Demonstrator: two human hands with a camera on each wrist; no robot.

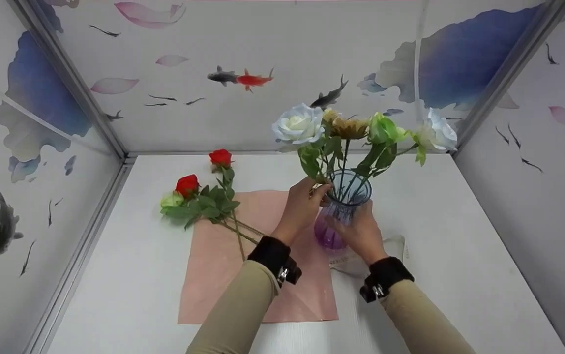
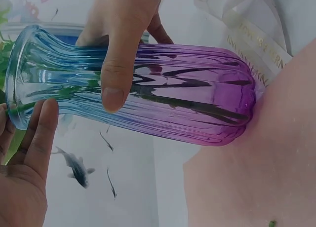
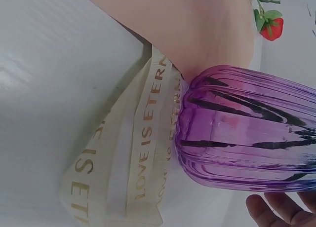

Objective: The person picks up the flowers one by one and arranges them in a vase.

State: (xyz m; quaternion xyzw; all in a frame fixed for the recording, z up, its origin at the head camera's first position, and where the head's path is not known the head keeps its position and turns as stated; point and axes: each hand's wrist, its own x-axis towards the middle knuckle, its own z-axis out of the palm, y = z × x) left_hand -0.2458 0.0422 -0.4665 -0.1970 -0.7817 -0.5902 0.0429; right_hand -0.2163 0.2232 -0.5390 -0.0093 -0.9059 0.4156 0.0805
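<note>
A ribbed glass vase (image 1: 330, 233), blue at the neck and purple below, stands upright by the pink sheet's right edge. My right hand (image 1: 363, 231) grips it, thumb across the front in the left wrist view and fingers round the other side. At the rim, my left hand (image 1: 307, 199) touches the vase's neck with fairly straight fingers (image 2: 42, 133), close to the stems. From the vase rise a pale blue-white rose (image 1: 298, 124), a tan flower (image 1: 350, 129), a green bloom (image 1: 384, 129) and a white flower (image 1: 440, 130) leaning right. Dark stems show through the glass.
Two red roses, one nearer (image 1: 187, 185) and one farther back (image 1: 221, 157), lie with a pale green flower (image 1: 171, 200) on the left, stems over the pink sheet (image 1: 262, 300). A cream ribbon (image 3: 148, 138) with gold lettering lies beside the vase's base. Printed panels enclose the table.
</note>
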